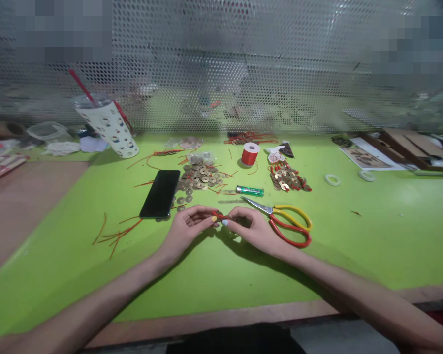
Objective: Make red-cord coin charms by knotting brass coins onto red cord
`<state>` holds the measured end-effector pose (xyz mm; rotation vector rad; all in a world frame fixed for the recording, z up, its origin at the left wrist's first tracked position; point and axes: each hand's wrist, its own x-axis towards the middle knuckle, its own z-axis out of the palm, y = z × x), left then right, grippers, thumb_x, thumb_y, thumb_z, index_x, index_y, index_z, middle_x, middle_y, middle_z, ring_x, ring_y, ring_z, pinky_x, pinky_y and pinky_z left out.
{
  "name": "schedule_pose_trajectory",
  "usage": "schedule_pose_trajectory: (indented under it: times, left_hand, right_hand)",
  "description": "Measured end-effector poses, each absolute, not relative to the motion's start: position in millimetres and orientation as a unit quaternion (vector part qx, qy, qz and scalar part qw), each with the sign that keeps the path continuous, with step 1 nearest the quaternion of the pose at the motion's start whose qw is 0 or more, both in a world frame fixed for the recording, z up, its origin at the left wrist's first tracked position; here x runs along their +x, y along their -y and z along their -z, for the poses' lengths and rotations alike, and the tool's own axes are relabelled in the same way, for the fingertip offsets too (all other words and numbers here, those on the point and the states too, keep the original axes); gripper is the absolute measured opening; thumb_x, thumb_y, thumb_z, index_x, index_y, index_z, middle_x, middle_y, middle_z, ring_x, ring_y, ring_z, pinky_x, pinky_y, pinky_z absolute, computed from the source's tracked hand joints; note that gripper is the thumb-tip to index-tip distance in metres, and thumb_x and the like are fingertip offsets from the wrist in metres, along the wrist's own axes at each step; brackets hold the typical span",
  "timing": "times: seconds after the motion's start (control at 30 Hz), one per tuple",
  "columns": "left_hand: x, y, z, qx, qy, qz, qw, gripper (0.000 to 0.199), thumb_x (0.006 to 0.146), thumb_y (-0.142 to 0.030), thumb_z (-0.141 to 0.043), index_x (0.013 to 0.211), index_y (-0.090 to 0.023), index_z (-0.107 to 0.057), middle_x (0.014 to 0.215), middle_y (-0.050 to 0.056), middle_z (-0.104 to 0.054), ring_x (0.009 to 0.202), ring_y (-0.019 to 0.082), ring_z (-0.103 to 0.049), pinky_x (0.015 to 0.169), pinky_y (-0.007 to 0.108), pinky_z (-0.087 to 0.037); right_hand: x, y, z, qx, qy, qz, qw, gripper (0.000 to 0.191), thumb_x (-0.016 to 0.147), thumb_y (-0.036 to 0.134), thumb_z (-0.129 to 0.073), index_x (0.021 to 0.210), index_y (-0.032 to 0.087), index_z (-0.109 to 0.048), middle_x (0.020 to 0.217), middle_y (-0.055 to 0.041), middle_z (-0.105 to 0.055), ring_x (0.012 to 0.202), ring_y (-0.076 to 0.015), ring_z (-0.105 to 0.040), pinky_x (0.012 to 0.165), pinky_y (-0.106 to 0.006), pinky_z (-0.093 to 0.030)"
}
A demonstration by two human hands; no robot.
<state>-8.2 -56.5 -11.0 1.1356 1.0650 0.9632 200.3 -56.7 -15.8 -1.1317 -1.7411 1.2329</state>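
Observation:
Between my two hands, low in the middle of the view, is a red cord with small dark coins on it. My left hand pinches its left end between thumb and fingertips. The right end is pinched by my right hand. Scissors with one yellow and one red handle lie just beside my right hand. Behind my hands are a pile of loose coins and a green lighter-like tube. A black phone rests to the left, near loose red cords.
A patterned cup with a red straw stands at the back left. A red thread spool and strung coins are behind the scissors. Two pale rings lie to the right. A perforated metal screen borders the green table.

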Motion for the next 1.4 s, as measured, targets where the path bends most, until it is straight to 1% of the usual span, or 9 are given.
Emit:
schedule_pose_trajectory:
  times: [0.13,0.3,0.5,0.67,0.8,0.93,1.03,1.23,1.4]
  left_hand:
    - [-6.7,54.8,11.5,0.487,-0.443,-0.388,0.645,0.034,0.075,-0.036,-0.082,0.1,-0.014,-0.072,0.096,0.009,-0.079,0.081,0.019,-0.074,0.078,0.031,-0.06]
    - [-0.3,51.9,9.5,0.468,-0.474,-0.396,0.632,0.034,0.07,-0.037,-0.084,0.09,-0.014,-0.069,0.079,0.006,-0.078,0.068,0.017,-0.072,0.065,0.028,-0.058]
    - [6.0,44.4,6.8,0.478,-0.493,-0.415,0.597,0.034,0.074,-0.038,-0.081,0.095,-0.015,-0.069,0.073,0.005,-0.076,0.061,0.017,-0.069,0.05,0.025,-0.051]
    - [13.8,32.0,-1.7,0.488,-0.49,-0.425,0.584,0.033,0.075,-0.041,-0.079,0.093,-0.015,-0.068,0.072,0.006,-0.076,0.063,0.019,-0.071,0.053,0.026,-0.052]
    - [18.4,22.2,-5.9,0.505,-0.478,-0.441,0.567,0.032,0.074,-0.04,-0.08,0.09,-0.016,-0.067,0.068,0.003,-0.073,0.064,0.019,-0.071,0.054,0.025,-0.051]
    - [17.5,15.6,-6.0,0.528,-0.475,-0.461,0.532,0.03,0.074,-0.039,-0.079,0.088,-0.016,-0.067,0.067,0.002,-0.071,0.06,0.016,-0.067,0.056,0.026,-0.051]
    - [16.2,15.0,-6.5,0.537,-0.47,-0.457,0.531,0.028,0.074,-0.038,-0.08,0.086,-0.015,-0.067,0.065,0.001,-0.069,0.058,0.015,-0.065,0.06,0.028,-0.054]
    - [17.1,17.6,-7.5,0.529,-0.462,-0.451,0.551,0.03,0.076,-0.038,-0.078,0.091,-0.015,-0.066,0.074,0.004,-0.073,0.067,0.017,-0.07,0.068,0.031,-0.059]
    - [9.6,16.0,-7.6,0.545,-0.426,-0.437,0.575,0.034,0.075,-0.038,-0.079,0.097,-0.016,-0.064,0.084,0.005,-0.076,0.074,0.019,-0.073,0.07,0.034,-0.062]
  right_hand:
    - [199.9,56.3,17.8,-0.438,0.677,-0.468,0.361,0.014,0.091,0.029,-0.065,0.084,0.018,-0.068,0.08,-0.0015,-0.069,0.074,-0.0149,-0.062,0.069,-0.027,-0.047]
    - [199.0,55.6,18.8,-0.44,0.679,-0.465,0.359,0.014,0.09,0.03,-0.066,0.084,0.017,-0.068,0.081,-0.0018,-0.069,0.073,-0.0148,-0.061,0.067,-0.027,-0.046]
    - [201.4,51.1,16.4,-0.43,0.669,-0.482,0.367,0.02,0.093,0.038,-0.062,0.094,0.019,-0.067,0.091,-0.0044,-0.069,0.081,-0.0178,-0.063,0.073,-0.032,-0.049]
    - [204.4,41.8,20.0,-0.419,0.633,-0.512,0.401,0.02,0.094,0.04,-0.061,0.101,0.021,-0.062,0.102,-0.006,-0.068,0.094,-0.0193,-0.064,0.083,-0.035,-0.052]
    - [201.7,32.1,21.4,-0.412,0.59,-0.554,0.418,0.024,0.088,0.042,-0.068,0.097,0.022,-0.057,0.093,-0.0024,-0.066,0.084,-0.017,-0.064,0.074,-0.032,-0.051]
    - [199.8,26.8,16.6,-0.409,0.585,-0.577,0.398,0.027,0.086,0.045,-0.069,0.095,0.02,-0.061,0.08,0.0004,-0.063,0.068,-0.0139,-0.058,0.062,-0.028,-0.045]
    - [201.7,26.8,14.3,-0.413,0.604,-0.559,0.39,0.027,0.087,0.046,-0.067,0.09,0.019,-0.062,0.079,0.0006,-0.062,0.066,-0.013,-0.054,0.06,-0.027,-0.041]
    - [204.3,30.2,17.0,-0.403,0.601,-0.547,0.421,0.023,0.088,0.042,-0.067,0.087,0.02,-0.061,0.082,0.0001,-0.063,0.072,-0.0136,-0.056,0.066,-0.028,-0.045]
    - [204.9,30.3,13.7,-0.406,0.6,-0.53,0.44,0.021,0.089,0.041,-0.066,0.094,0.021,-0.064,0.09,-0.0025,-0.068,0.078,-0.016,-0.061,0.07,-0.029,-0.048]
